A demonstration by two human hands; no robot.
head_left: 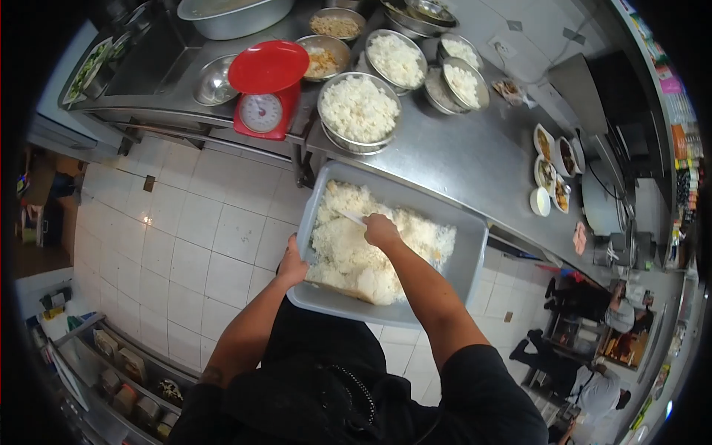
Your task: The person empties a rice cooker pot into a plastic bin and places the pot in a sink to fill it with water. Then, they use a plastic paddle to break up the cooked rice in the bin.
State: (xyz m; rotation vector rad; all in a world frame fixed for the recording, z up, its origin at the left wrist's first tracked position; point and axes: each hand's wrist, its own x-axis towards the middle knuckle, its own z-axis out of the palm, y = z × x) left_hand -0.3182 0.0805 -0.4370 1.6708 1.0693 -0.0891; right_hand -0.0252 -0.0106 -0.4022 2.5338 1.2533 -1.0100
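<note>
Rice (356, 259) sits in a big gray tub (469, 278), middle of the frame. The right hand (381, 231), closed around a white tool (352, 218), seems to be digging or mixing; the next push calls for a steady tub. The left hand (292, 264) touches its left edge, but I cannot tell how tightly. Metal bowls (360, 147) stand up top

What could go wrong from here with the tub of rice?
The grey tub juts out past the counter, and what supports it underneath is hidden; it might tip if the left hand slips. Rice could scatter onto the floor as the right hand works the white utensil.
</note>
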